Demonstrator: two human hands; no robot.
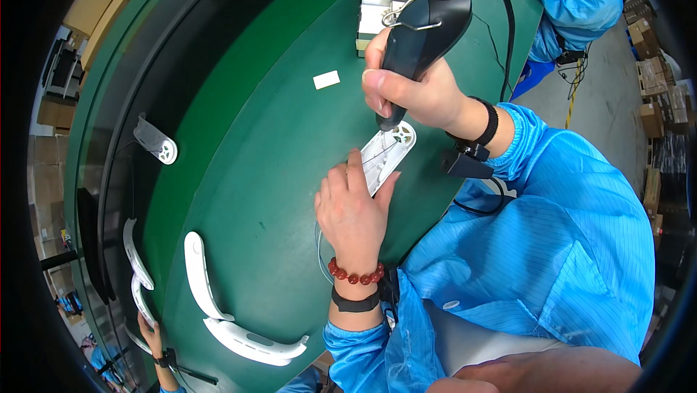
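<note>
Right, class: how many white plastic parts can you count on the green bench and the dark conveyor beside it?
6, maybe more hidden. One part lies under the left hand; two on the bench's near edge; three on the conveyor.

screwdriver (421,30) tip hidden behind fingers, co-worker's hand (154,338) cut off
</note>
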